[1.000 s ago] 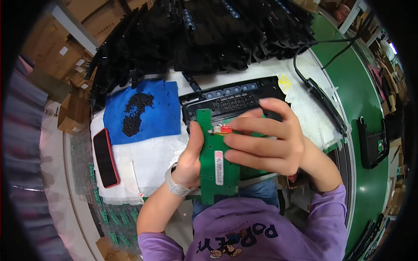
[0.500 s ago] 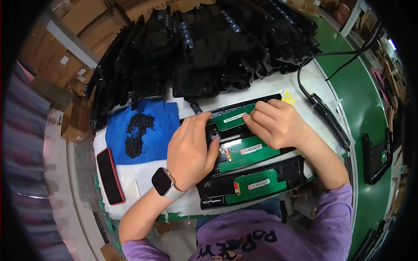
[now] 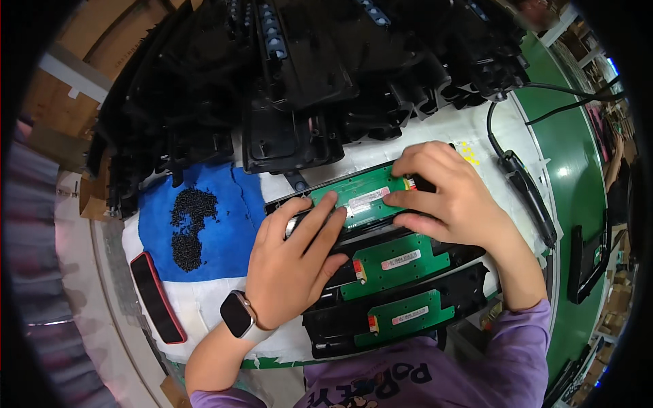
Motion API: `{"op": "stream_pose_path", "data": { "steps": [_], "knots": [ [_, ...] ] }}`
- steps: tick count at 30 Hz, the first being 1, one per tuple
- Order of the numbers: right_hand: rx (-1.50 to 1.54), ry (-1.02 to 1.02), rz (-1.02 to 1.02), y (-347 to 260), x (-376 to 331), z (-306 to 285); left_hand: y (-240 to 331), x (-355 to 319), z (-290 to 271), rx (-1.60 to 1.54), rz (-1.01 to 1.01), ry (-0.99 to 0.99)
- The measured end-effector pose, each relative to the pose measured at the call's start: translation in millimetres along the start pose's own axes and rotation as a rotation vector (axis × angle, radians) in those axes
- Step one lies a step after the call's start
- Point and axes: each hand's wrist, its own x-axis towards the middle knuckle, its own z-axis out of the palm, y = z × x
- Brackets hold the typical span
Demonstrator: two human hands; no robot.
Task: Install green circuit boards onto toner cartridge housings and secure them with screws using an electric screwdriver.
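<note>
A green circuit board with a pale label lies in the farthest of three long black plastic housings in front of me. My left hand, with a watch on its wrist, rests spread fingers on the board's left part. Around the right end, my right hand grips with bent fingers and thumb, beside a small red-and-yellow connector. Two nearer black housings, the middle one and the nearest one, each carry a similar labelled green board, the middle board and the nearest board.
Stacked black plastic housings rise along the far side. To the left are a blue cloth heaped with tiny black parts and a red-edged phone. A corded black tool and small yellow pieces lie right.
The board in the far housing now shows more of its face and its right-end connector. My left fingers have spread onto it. The whole view has shifted, and the stack looks closer.
</note>
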Motion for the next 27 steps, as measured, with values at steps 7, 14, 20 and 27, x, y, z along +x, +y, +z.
{"op": "stream_pose_path", "data": {
  "steps": [7, 14, 20, 27],
  "knots": [
    [0.089, 0.011, 0.224, 6.9, -8.3, 2.4, -1.2, 2.2, 5.0, 0.079, 0.007, -0.006],
    [0.040, -0.032, 0.150, 3.1, -1.0, 2.6, -0.9, 1.9, 2.4, 0.036, -0.008, 0.040],
    [0.101, -0.036, 0.208, -5.2, -0.2, 7.3, -30.7, -19.2, -27.7, 0.206, -0.065, 0.376],
    [0.153, 0.024, 0.195, -1.7, -10.1, 2.0, -67.4, -40.0, -58.1, 0.408, -0.639, 0.157]
  ]
}}
